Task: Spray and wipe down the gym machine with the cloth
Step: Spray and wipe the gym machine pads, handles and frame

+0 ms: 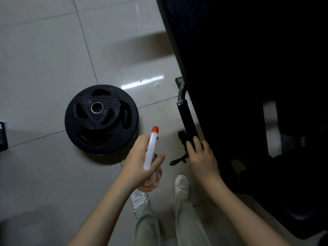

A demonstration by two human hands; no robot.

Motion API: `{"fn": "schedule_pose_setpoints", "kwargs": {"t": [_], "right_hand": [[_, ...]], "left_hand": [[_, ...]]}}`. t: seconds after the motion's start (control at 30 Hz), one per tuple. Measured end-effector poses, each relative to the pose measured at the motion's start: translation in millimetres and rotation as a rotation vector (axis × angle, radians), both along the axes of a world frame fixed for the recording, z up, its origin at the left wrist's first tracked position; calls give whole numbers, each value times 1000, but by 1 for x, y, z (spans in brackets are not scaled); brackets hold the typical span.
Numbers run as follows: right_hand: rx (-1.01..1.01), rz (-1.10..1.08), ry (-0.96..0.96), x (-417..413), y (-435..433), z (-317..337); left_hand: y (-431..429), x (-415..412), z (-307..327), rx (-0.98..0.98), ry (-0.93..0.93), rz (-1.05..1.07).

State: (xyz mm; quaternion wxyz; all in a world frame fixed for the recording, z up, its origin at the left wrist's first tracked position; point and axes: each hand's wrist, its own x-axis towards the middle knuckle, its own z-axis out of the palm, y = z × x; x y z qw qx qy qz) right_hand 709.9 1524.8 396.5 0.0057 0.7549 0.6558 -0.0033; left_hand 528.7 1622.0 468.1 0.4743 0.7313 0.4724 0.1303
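Observation:
My left hand (142, 160) grips a spray bottle (150, 151) with a white head, an orange-red nozzle and a clear body of pinkish liquid; the nozzle points up and away. My right hand (200, 157) holds a black cloth (182, 139) wrapped against the lower end of the machine's black foam handle (186, 118). A loose strand of the cloth hangs below the hand. The handle joins a grey metal tube (182, 94) that bends into the gym machine's large black pad (239, 68) on the right.
A stack of black weight plates (101, 118) lies on the grey tiled floor (44, 59) left of the handle. Wet drops glint on a tile near the machine's foot. My white shoes (181, 183) stand below. A dark object (2, 135) sits at the left edge.

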Motion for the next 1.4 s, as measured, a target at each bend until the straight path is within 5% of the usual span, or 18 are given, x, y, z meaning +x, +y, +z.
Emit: {"fn": "schedule_pose_setpoints", "kwargs": {"t": [0.63, 0.87, 1.17, 1.4], "right_hand": [[-5, -184, 151, 3, -28, 18], [-55, -12, 53, 3, 21, -14], [42, -97, 212, 7, -28, 10], [-14, -4, -43, 3, 70, -7]], "left_hand": [[-10, 9, -7, 0, 83, -116], [-13, 14, -15, 11, 80, -116], [-23, 9, -17, 59, 112, -174], [-24, 14, -26, -33, 106, -68]]}}
